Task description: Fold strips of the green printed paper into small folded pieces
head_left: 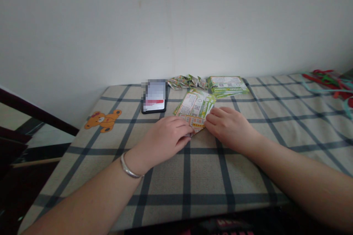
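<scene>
A green and white printed paper sheet (196, 107) lies on the checked tablecloth (193, 169), turned at an angle. My left hand (165, 140), with a silver bangle on the wrist, has its fingers curled and pinches the sheet's near corner. My right hand (230, 126) presses its bent fingers on the sheet's near right edge. The two hands nearly touch at that corner.
A black phone (154, 97) lies face up left of the sheet. Behind it are several small folded green paper pieces (187, 81) and a stack of the same sheets (227, 85) by the wall. Red and green ribbons (331, 80) lie far right. A bear print (102, 120) marks the cloth's left.
</scene>
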`<state>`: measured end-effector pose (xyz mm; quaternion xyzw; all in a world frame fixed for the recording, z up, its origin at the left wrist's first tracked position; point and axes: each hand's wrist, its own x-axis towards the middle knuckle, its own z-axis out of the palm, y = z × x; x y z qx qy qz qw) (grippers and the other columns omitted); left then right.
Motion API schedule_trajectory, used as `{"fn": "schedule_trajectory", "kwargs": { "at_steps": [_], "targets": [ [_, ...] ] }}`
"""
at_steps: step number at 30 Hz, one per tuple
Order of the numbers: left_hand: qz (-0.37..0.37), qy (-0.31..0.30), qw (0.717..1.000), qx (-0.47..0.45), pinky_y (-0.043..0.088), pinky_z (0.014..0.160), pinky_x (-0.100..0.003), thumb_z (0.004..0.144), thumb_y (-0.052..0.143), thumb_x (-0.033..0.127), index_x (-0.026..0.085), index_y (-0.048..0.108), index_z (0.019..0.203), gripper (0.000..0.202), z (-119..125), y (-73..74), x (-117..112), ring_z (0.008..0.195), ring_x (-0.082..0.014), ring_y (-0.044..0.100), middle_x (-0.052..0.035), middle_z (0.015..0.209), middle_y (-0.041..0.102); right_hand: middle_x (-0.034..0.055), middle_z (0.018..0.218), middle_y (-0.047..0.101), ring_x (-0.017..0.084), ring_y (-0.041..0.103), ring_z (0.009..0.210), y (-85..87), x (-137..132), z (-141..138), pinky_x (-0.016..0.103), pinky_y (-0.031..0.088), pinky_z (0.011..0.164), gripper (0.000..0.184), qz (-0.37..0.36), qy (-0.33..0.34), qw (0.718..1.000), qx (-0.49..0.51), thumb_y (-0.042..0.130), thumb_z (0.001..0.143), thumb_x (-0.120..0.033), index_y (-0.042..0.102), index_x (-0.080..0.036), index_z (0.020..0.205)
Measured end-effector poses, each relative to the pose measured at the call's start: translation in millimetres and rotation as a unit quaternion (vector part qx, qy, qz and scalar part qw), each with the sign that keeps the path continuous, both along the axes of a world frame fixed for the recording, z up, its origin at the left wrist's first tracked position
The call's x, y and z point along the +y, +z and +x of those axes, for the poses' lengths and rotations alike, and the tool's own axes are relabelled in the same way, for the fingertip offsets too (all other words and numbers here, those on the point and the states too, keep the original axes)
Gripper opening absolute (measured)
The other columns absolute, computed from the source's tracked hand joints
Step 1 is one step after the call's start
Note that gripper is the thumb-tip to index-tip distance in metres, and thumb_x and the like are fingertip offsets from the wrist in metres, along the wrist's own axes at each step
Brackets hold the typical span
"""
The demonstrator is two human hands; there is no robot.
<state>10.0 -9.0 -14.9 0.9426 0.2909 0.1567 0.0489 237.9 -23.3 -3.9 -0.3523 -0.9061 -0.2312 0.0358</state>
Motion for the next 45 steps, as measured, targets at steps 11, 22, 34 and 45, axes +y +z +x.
{"fn": "schedule_trajectory", "kwargs": {
  "at_steps": [11, 22, 34, 45],
  "targets": [
    [0.034, 0.044, 0.998, 0.036, 0.045, 0.079, -0.037, 0.088, 0.064, 0.029, 0.018, 0.065, 0.092, 0.011, 0.8, 0.9, -1.3, 0.091, -0.022, 0.06, -0.0032, 0.094, 0.068, 0.0019, 0.077, 0.061, 0.018, 0.05, 0.076, -2.8, -5.4, -5.4, 0.033, 0.033, 0.064, 0.015, 0.041, 0.062, 0.993, 0.095, 0.055, 0.091, -0.022, 0.059, -0.02, 0.077],
    [0.026, 0.077, 0.997, 0.0, 0.047, 0.074, -0.035, 0.09, 0.055, 0.019, 0.017, 0.063, 0.085, 0.01, 3.0, 3.9, -4.7, 0.084, -0.0215, 0.061, -0.0041, 0.085, 0.066, 0.0051, 0.095, 0.068, 0.022, 0.059, 0.09, -5.6, -1.3, -0.3, 0.034, 0.045, 0.075, 0.024, -0.055, 0.061, 0.978, 0.192, 0.055, 0.092, -0.039, 0.067, -0.019, 0.1],
    [0.02, 0.081, 0.992, -0.093, 0.049, 0.077, -0.032, 0.084, 0.057, 0.009, 0.018, 0.061, 0.092, 0.012, 1.6, 5.2, -5.9, 0.086, -0.0184, 0.063, -0.0014, 0.09, 0.067, 0.0052, 0.109, 0.07, 0.023, 0.061, 0.1, -8.0, 9.2, 6.3, 0.037, 0.051, 0.088, 0.021, -0.099, 0.025, 0.966, 0.238, 0.058, 0.089, -0.023, 0.066, -0.018, 0.108],
    [-0.009, 0.066, 0.985, -0.159, 0.049, 0.075, -0.027, 0.085, 0.055, 0.008, 0.02, 0.06, 0.094, 0.015, 0.1, 4.8, -5.7, 0.084, -0.0142, 0.065, 0.0011, 0.091, 0.068, 0.0049, 0.114, 0.07, 0.022, 0.065, 0.102, -10.1, 12.9, 13.3, 0.034, 0.053, 0.085, 0.021, -0.095, 0.012, 0.96, 0.263, 0.059, 0.082, -0.011, 0.067, -0.02, 0.099]
  ]
}}
